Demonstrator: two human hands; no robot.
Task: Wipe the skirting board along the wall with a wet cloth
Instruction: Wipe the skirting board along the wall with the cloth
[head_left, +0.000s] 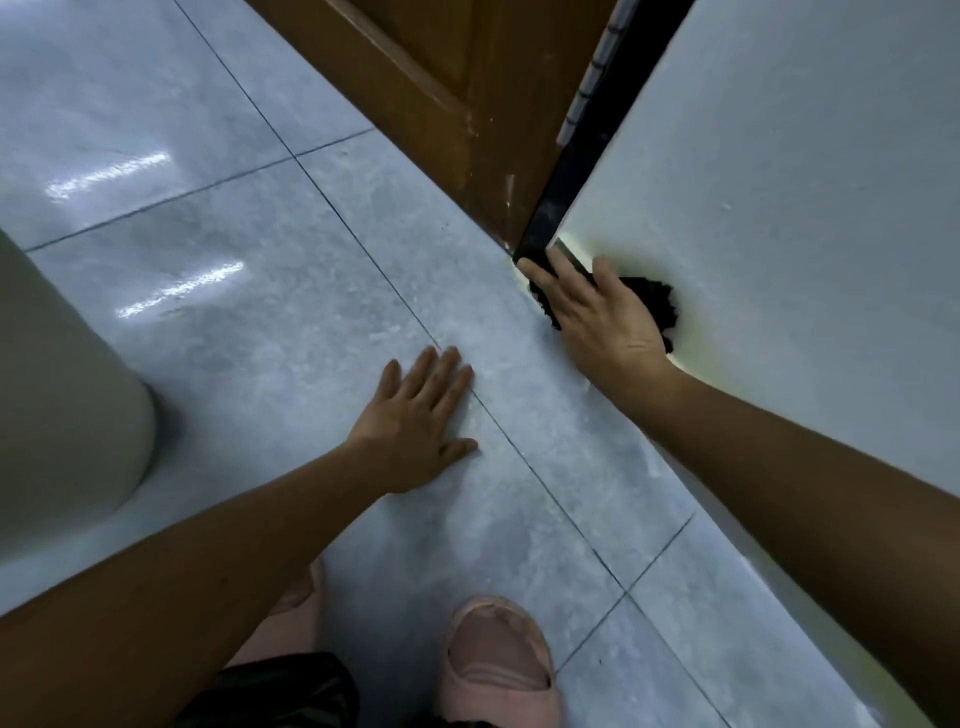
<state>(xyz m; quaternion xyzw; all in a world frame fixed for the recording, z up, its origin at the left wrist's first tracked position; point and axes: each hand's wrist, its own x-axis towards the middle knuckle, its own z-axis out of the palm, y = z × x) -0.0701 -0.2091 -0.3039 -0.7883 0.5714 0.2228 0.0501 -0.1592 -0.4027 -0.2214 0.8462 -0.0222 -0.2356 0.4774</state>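
My right hand (602, 312) presses a dark cloth (655, 304) flat against the bottom of the white wall (779, 208), where the wall meets the floor beside a black door-frame edge (566, 171). Most of the cloth is hidden under the palm; only its dark frayed edge shows past the hand. The skirting strip shows as a pale line (722, 540) along the wall's foot. My left hand (421, 421) lies flat on the grey tiled floor, fingers spread, holding nothing.
A brown wooden door (441, 78) stands at the top, meeting the black frame edge. A pale rounded object (62, 405) stands on the floor at the left. A pink slipper (498, 660) is at the bottom. Grey floor tiles (234, 234) stretch to the left.
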